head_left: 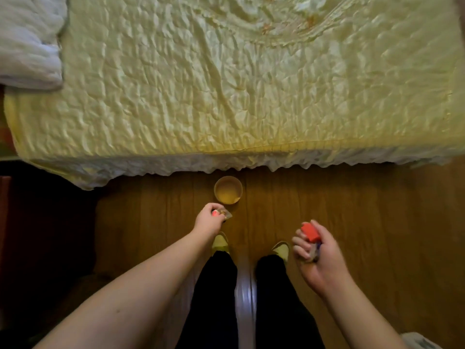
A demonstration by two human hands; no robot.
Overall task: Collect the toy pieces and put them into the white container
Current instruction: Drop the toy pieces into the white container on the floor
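Standing at bed edge, looking down. White container (228,189) on wood floor (352,222) just near of the quilt (226,84) hem; looks empty from here.

My left hand (210,219) reaches low, fingers curled around small toy pieces (221,214), one pinkish, just near-left of the rim.

Right hand (318,253) held higher, palm up, fingers loosely cupped over a red block (310,232) plus smaller pieces.

I'd move left directly over the mouth before releasing, then tip right's load in low to avoid bounce-out.

You will find no words, labels, brands or numbers to read anywhere in this view. Nothing you hold or stand near shows print clear enough to make out.
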